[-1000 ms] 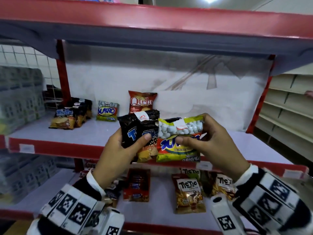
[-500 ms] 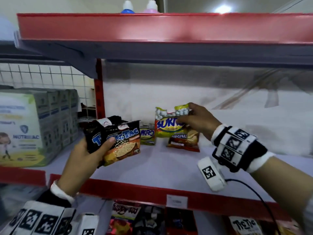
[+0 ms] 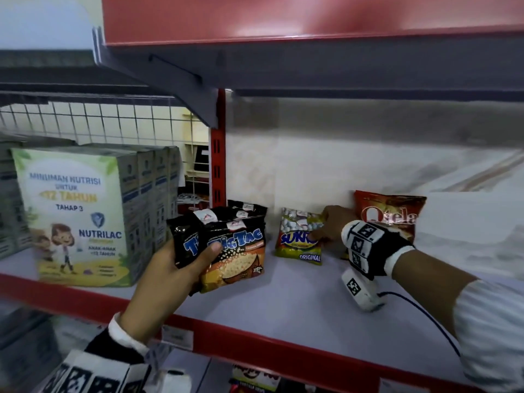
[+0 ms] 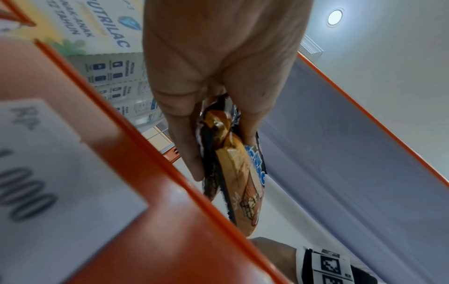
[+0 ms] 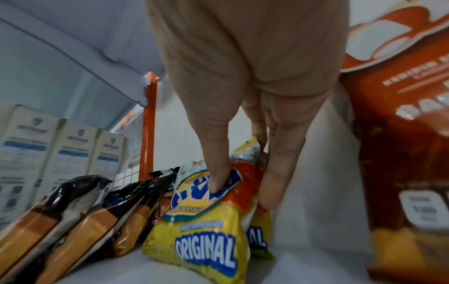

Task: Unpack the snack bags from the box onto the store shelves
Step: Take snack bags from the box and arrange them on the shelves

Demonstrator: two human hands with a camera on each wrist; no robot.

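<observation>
My left hand [image 3: 195, 262] grips a bunch of black Tic Tac snack bags [image 3: 229, 251] in front of the shelf [image 3: 297, 304], thumb across their fronts. In the left wrist view that hand [image 4: 223, 155] pinches the Tic Tac bags [image 4: 243, 182] just above the red shelf edge [image 4: 170, 192]. My right hand [image 3: 321, 226] reaches to the back of the shelf and pinches a yellow Sukro bag [image 3: 300, 242] that stands upright there. In the right wrist view that hand [image 5: 245, 190] has its thumb on the front of the Sukro bag [image 5: 206, 240] and its fingers behind, with a second Sukro bag behind it.
A red Qtela bag [image 3: 391, 214] leans on the back wall right of my right hand. More Tic Tac bags [image 5: 73, 221] stand on the shelf left of the Sukro bags. Nutrilac boxes [image 3: 76, 217] fill the left bay. The upper shelf [image 3: 312, 66] hangs low overhead.
My right hand has carried the Sukro bag down and back until it stands on the shelf. My left hand still holds the Tic Tac bags, now closer to the shelf.
</observation>
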